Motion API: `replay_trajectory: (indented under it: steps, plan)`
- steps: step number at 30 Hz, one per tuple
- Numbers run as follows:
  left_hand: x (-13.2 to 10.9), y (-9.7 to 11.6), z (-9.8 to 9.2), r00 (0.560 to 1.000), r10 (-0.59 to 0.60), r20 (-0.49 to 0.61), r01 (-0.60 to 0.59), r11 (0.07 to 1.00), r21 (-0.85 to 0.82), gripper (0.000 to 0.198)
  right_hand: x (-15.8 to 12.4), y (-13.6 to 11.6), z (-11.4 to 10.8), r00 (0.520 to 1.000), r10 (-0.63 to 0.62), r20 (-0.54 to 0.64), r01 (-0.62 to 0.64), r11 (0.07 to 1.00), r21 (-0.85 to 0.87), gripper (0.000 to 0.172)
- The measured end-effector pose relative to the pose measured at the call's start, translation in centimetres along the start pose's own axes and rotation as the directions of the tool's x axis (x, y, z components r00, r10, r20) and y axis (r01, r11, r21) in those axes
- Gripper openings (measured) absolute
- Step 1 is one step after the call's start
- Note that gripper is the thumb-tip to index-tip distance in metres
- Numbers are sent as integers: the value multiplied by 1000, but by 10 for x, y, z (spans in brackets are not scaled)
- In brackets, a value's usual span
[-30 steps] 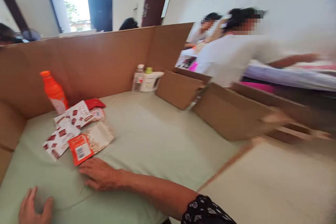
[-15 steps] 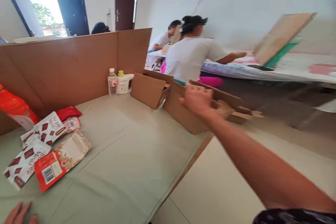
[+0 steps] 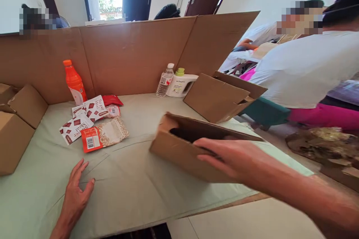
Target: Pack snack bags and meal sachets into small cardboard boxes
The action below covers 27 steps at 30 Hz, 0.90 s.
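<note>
My right hand (image 3: 221,155) grips the near wall of an open cardboard box (image 3: 179,153), with some fingers hidden inside it. The box is tilted over the right part of the green-covered table (image 3: 134,198); whether its base touches the cloth I cannot tell. My left hand (image 3: 77,186) rests low over the cloth at the left, fingers apart and holding nothing. Just beyond it lies a red and cream pouch (image 3: 103,134), with white "Super Meal" packets (image 3: 75,127) and a red packet (image 3: 112,100) behind.
An orange bottle (image 3: 74,82), a clear water bottle (image 3: 165,80) and a white jug (image 3: 179,86) stand along a cardboard partition (image 3: 134,59). Another cardboard box (image 3: 215,97) sits at the right edge; more boxes (image 3: 17,138) stand left. People in white shirts (image 3: 314,67) sit beyond.
My right hand has brought the box from the table's right edge inward and nearer. My left hand has come further into view. The view has turned left.
</note>
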State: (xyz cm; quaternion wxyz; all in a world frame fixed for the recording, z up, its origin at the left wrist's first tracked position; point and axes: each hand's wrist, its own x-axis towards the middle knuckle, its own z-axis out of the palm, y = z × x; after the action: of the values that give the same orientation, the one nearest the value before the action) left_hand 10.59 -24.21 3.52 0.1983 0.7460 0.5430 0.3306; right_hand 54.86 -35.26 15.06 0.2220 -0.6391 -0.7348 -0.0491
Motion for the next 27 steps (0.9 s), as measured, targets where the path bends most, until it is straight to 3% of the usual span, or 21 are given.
replay_trajectory:
  steps: [2, 5, 8, 11, 13, 15, 19, 21, 24, 27]
  plan:
    - [-11, 20, -17, 999, 34, -5, -35, 997, -68, 52, 19, -57, -1, 974, -191, 125, 186, 981, 54, 18]
    - [-28, 44, -47, 991, 113, -69, -121, 986, -117, 62, 44, -126, 0, 899, -392, 192, 385, 920, 75, 18]
    - [-40, 62, -73, 972, 210, -108, -222, 967, -124, 69, 61, -174, 11, 811, -550, 199, 542, 835, 99, 19]
    - [-41, 72, -88, 945, 311, -98, -319, 944, -82, 59, 70, -201, 21, 750, -627, 211, 597, 779, 194, 16]
    - [-35, 76, -93, 922, 376, -94, -383, 922, -65, 46, 75, -206, 23, 747, -612, 259, 540, 786, 299, 14]
    - [-29, 77, -96, 895, 437, -92, -445, 892, -85, 34, 79, -200, 21, 780, -541, 314, 404, 819, 408, 17]
    - [-21, 77, -101, 848, 528, -37, -527, 834, -163, 31, 85, -168, 23, 898, -258, 357, 101, 909, 405, 43]
    - [-21, 75, -102, 832, 555, -1, -546, 818, -181, 33, 85, -154, 29, 915, -143, 377, -16, 921, 389, 49]
    - [-25, 69, -99, 812, 584, 9, -574, 800, -175, 31, 88, -140, 36, 913, -74, 402, -145, 860, 489, 47]
    - [-31, 63, -95, 832, 555, -9, -547, 817, -180, 19, 102, -123, 45, 964, 47, 261, -199, 779, 595, 38]
